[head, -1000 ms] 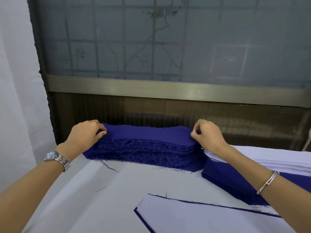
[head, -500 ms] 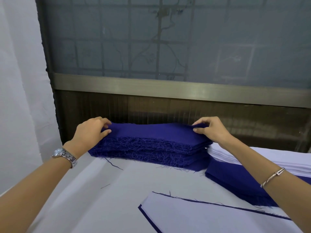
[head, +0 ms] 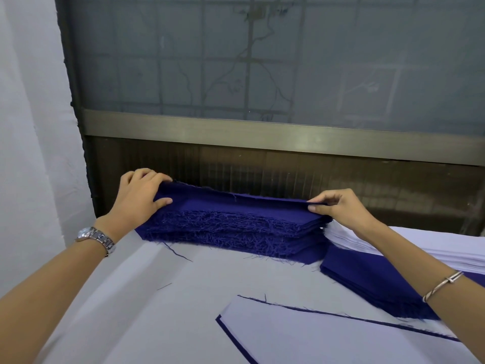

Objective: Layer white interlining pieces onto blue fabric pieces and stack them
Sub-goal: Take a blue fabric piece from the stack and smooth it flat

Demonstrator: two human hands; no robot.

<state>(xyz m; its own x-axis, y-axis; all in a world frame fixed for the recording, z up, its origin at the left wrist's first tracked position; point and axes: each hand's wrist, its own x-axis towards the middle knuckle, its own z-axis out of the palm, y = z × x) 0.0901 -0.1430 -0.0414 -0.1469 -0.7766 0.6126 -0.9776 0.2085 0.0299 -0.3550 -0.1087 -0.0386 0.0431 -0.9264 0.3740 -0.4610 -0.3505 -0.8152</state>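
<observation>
The top blue piece lies on the frayed blue stack at the back of the worktop. The left hand and right hand each pinch an end, fingers clamped on cloth. Light and limp, it will likely sag — holding both ends seems best.

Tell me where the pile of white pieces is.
In the head view, the white interlining stack lies at the right edge, atop a lower blue pile, just right of the frayed blue stack whose top piece the right hand pinches.
</observation>
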